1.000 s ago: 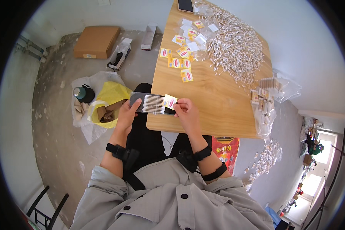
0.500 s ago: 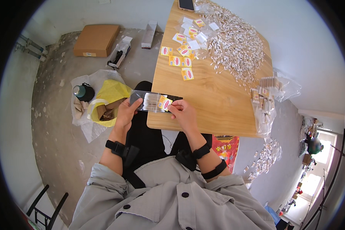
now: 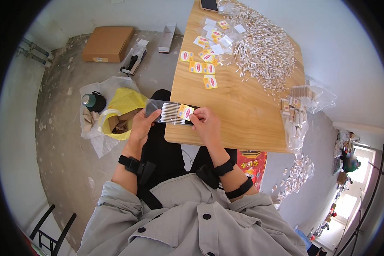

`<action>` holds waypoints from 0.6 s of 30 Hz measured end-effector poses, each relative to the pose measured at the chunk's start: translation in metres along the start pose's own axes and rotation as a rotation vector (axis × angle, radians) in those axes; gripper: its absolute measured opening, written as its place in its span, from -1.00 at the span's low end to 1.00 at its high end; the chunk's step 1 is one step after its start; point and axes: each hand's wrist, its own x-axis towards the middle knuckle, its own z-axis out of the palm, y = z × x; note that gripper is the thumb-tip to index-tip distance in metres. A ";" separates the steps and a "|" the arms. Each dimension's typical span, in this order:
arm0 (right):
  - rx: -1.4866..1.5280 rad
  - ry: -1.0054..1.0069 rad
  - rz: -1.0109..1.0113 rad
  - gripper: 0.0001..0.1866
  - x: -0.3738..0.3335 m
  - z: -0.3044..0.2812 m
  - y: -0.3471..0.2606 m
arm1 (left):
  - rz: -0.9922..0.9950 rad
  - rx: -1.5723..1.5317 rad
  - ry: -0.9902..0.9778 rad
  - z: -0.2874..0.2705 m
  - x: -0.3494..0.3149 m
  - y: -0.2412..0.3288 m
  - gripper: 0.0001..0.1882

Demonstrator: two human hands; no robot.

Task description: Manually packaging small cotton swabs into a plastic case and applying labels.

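My left hand [image 3: 141, 124] grips one end of a clear plastic bag [image 3: 155, 106], its thumb on top. White cotton swabs [image 3: 170, 113] lie in a row in the bag, over the table's near left edge. At the other end, my right hand [image 3: 206, 124] pinches a small yellow and white card [image 3: 186, 112] between thumb and fingers. The card overlaps the ends of the swabs; I cannot tell whether it is inside the bag. Farther up the wooden table [image 3: 234, 115] lie several similar cards [image 3: 210, 81] and a large heap of loose cotton swabs [image 3: 264, 51].
A phone [image 3: 209, 4] lies at the table's far edge. Packed swab bundles [image 3: 292, 111] hang at its right edge. On the floor to the left are a yellow bag [image 3: 126, 99], a bottle [image 3: 89, 100] and a brown cardboard box [image 3: 108, 44]. More packs [image 3: 296, 175] lie on the floor at right.
The card in my right hand has turned slightly more upright and sits a little farther right. My left hand keeps its hold on the bag.
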 end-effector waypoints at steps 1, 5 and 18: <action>0.001 -0.001 0.002 -0.83 0.000 0.001 0.001 | -0.003 0.005 0.004 0.000 0.000 0.000 -0.80; 0.071 -0.074 0.034 -0.83 -0.001 0.001 0.004 | -0.002 0.009 0.006 -0.001 0.002 -0.002 -0.80; -0.028 -0.179 -0.002 -0.84 0.009 0.014 -0.010 | -0.002 -0.017 0.012 0.002 0.000 0.000 -0.80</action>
